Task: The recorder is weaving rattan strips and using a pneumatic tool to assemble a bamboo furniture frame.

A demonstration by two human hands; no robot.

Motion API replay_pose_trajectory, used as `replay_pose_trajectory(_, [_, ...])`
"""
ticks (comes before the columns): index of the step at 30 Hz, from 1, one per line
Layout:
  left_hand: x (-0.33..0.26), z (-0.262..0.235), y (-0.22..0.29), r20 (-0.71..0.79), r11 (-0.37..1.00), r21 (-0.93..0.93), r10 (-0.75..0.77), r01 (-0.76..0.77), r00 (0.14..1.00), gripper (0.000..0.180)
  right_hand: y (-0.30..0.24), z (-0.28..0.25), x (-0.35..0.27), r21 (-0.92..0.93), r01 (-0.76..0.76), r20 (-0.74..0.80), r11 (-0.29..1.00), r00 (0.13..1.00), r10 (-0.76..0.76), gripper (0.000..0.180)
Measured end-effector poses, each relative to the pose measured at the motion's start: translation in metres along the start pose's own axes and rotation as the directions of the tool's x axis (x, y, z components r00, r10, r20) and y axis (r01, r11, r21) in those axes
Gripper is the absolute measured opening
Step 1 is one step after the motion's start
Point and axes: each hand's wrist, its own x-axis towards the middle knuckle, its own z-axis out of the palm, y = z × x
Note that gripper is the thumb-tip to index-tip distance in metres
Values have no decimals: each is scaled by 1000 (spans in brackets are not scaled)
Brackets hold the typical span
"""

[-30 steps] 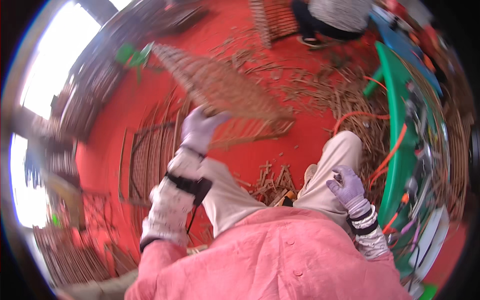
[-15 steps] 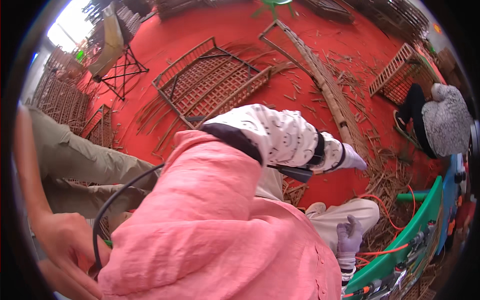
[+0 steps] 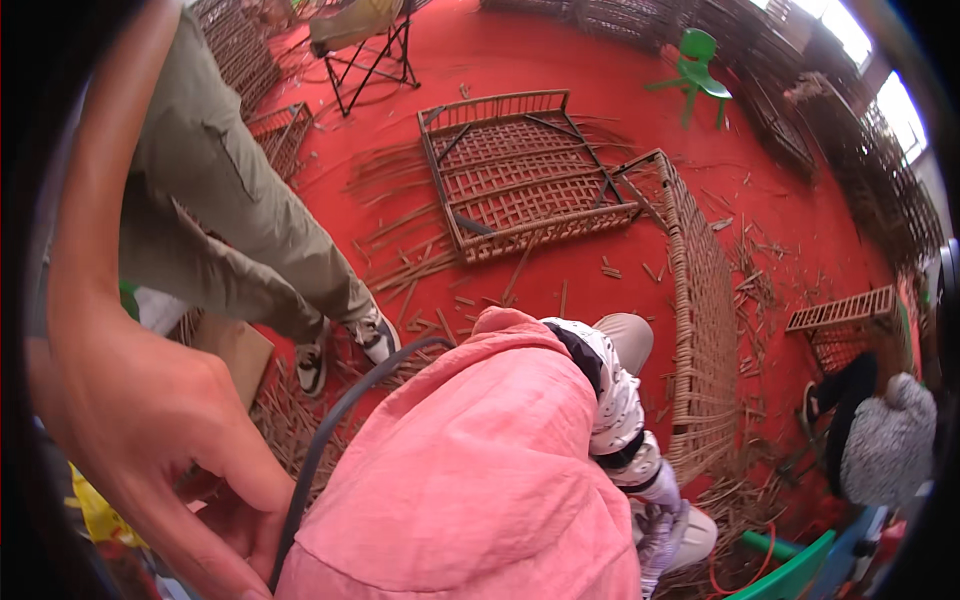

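I see my pink top [image 3: 470, 480] filling the lower middle. One arm in a white patterned sleeve [image 3: 612, 395] runs down its right side; it looks like my left arm, by the black band at the wrist. My left hand [image 3: 655, 538], in a purple glove, hangs low by a pale shoe [image 3: 700, 532], and its fingers are too blurred to read. My right hand is out of sight. A black cable [image 3: 330, 440] curves over my shoulder. Another person's bare hand [image 3: 150, 440] reaches in from the left, fingers at the cable's lower end.
A person in khaki trousers [image 3: 230, 220] and sneakers stands at left on the red floor. A woven cane frame [image 3: 520, 180] lies ahead, a long woven panel [image 3: 700, 320] at right, with loose cane strips around. A green chair [image 3: 695, 70] stands far back. Another person [image 3: 885, 440] crouches at right.
The view has swung further left. The other person's bare hand has grown large at the left and reached the cable. My gloved hand has dropped from mid right to the bottom edge.
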Motion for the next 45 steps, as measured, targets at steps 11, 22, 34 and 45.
replay_pose_trajectory(11, [-247,13,8,-52,997,-42,-74,72,996,23,5,1,4,-22,-83,169,996,982,86,64])
replay_pose_trajectory(22, [-246,24,-9,11,979,-140,-148,148,989,21,24,16,27,-96,-197,273,976,937,216,61])
replay_pose_trajectory(34, [-247,27,-9,-8,936,-256,-253,243,967,23,18,28,30,-56,-293,242,954,924,298,61])
replay_pose_trajectory(45, [-249,25,-18,-50,868,-392,-352,305,935,25,14,36,30,-52,-327,223,944,917,330,61])
